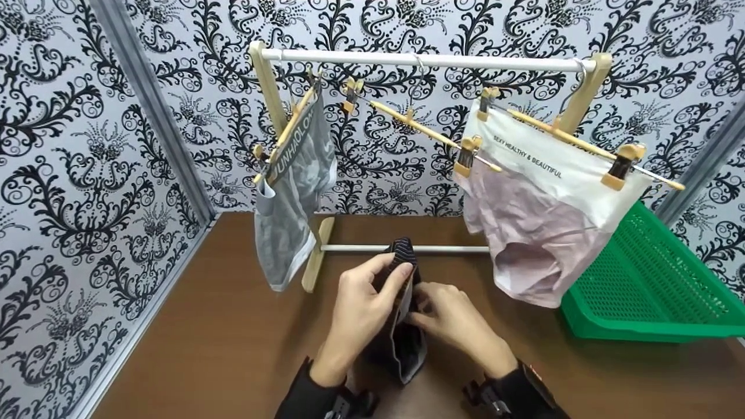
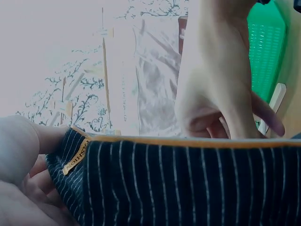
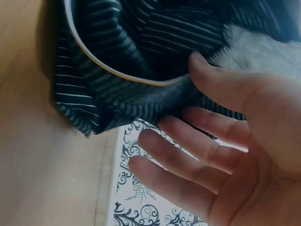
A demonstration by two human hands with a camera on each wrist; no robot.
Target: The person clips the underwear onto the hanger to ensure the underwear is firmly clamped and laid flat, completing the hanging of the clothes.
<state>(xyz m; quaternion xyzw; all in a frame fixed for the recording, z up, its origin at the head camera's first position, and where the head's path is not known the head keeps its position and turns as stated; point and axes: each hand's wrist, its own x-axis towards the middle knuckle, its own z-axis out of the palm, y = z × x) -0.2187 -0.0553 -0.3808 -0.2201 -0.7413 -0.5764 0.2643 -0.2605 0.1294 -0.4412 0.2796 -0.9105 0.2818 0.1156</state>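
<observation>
A pair of dark pinstriped underpants [image 1: 407, 343] with a pale, orange-edged waistband is held above the table, its opening facing up. My left hand [image 1: 364, 299] grips one end of the waistband between thumb and fingers, by an orange label [image 2: 77, 157] seen in the left wrist view. At the waistband's right side, my right hand [image 1: 451, 317] pinches the edge, thumb inside and index finger outside. The other fingers [image 3: 174, 181] of that hand spread away from the cloth in the right wrist view. Behind the hands, a bare clip hanger [image 1: 410, 119] hangs from the rack.
A white-railed rack [image 1: 372, 56] stands behind. Grey underpants [image 1: 294, 203] hang clipped at left, pink-and-white underpants [image 1: 535, 203] at right. A green perforated basket [image 1: 652, 329] sits at the right on the brown table [image 1: 192, 326]. Patterned wall panels [image 1: 192, 35] enclose the back and sides.
</observation>
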